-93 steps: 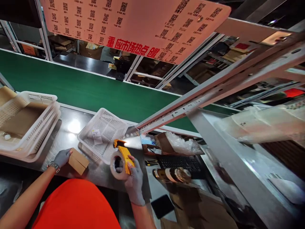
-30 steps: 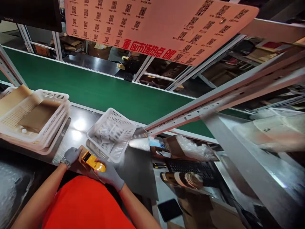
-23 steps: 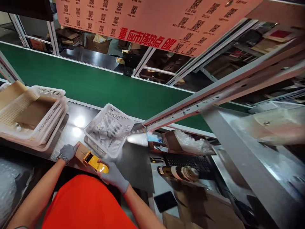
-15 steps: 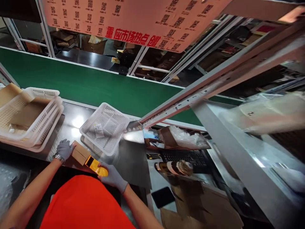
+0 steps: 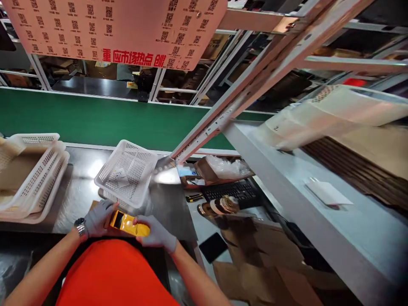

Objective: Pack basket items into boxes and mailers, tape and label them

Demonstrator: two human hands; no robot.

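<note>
My right hand (image 5: 156, 233), in a grey glove, is wrapped round the rear end of a yellow tape dispenser (image 5: 130, 224). The front of the dispenser lies against a small cardboard box (image 5: 94, 205). My left hand (image 5: 101, 217), gloved too and with a metal watch at the wrist, grips that box and covers most of it. Its fingertips are close to the dispenser's front end. Just beyond the hands, on the metal bench, is a white perforated basket (image 5: 140, 163) with a small pale label or packet inside.
Stacked white baskets (image 5: 52, 182) with cardboard in them stand at the left. A green conveyor belt (image 5: 95, 121) runs behind the bench. A slanting metal post (image 5: 219, 121) rises at the right, near a keyboard (image 5: 245, 191), tape rolls (image 5: 219, 205) and a dark phone-like slab (image 5: 213, 247).
The view has turned right. My left hand has moved over the box, closer to the tape dispenser, hiding more of the cardboard. The dispenser now lies more level.
</note>
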